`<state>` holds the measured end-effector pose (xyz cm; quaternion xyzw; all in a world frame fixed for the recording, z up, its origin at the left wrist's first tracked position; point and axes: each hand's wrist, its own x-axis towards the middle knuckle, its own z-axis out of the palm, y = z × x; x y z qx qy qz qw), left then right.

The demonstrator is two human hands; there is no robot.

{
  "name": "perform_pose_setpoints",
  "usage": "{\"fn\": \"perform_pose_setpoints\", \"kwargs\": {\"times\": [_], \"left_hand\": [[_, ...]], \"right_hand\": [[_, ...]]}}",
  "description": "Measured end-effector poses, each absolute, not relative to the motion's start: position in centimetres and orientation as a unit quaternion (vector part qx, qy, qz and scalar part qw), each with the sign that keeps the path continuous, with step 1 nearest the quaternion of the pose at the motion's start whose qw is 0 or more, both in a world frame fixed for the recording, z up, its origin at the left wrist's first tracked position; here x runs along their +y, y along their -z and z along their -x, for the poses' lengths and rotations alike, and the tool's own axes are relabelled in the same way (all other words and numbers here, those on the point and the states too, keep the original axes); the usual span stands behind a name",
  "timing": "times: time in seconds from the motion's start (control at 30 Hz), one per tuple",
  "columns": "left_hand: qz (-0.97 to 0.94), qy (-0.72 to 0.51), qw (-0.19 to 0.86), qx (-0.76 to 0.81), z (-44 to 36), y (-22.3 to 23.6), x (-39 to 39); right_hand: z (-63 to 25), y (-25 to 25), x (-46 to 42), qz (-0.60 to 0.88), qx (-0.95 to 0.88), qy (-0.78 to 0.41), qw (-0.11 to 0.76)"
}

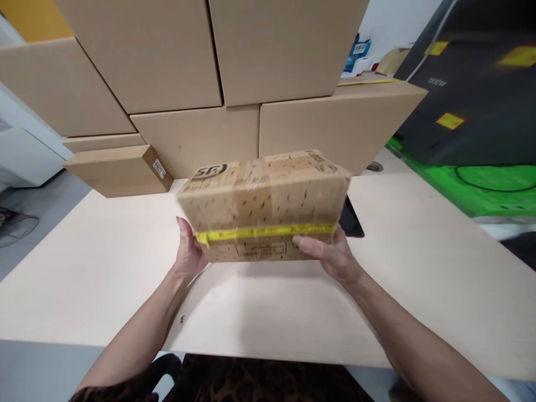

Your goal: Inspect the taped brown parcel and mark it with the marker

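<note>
Both my hands hold up a brown cardboard box (259, 195) above the pale table. A strip of yellow tape runs along its near side, clear tape crosses its middle, and dark printed letters show on top. My left hand (189, 248) grips the lower left end, its thumb up and its other fingers mostly hidden. At the right end, my right hand (330, 254) has its thumb on the near face, with the remaining fingers out of sight behind or under the box. Partly hidden behind the box lies a flat black device (352, 219).
Large stacked cartons (201, 139) line the back of the table (117, 268). A smaller flat carton (121, 167) with a white label sits at the back left. On the right, a dark machine (460, 100) stands by a bright green surface (494, 178). A round grommet (374, 166) is near the back edge.
</note>
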<state>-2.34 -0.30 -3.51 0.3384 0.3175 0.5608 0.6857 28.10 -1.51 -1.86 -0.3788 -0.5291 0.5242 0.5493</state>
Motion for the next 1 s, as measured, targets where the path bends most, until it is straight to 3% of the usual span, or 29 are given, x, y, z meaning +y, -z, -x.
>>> {"fn": "perform_pose_setpoints", "kwargs": {"times": [0.1,0.2,0.5,0.73,1.0], "left_hand": [[-0.433,-0.568,0.621,0.323,-0.1,2.7,-0.4],[-0.454,-0.572,0.587,0.350,-0.8,1.9,-0.3],[-0.424,-0.566,0.599,0.375,-0.1,2.4,0.2],[-0.448,-0.583,0.563,0.377,0.6,4.0,0.4],[-0.552,-0.613,0.320,0.466,0.5,3.6,0.2]], "right_hand": [[-27.0,2.3,-0.9,0.421,-0.391,-0.597,0.560],[-26.9,2.8,-0.3,0.429,-0.369,-0.618,0.546],[-27.8,2.8,0.3,0.397,-0.344,-0.649,0.550],[-27.6,3.3,0.5,0.392,-0.288,-0.727,0.485],[-27.7,4.0,0.3,0.373,-0.303,-0.751,0.452]]}}
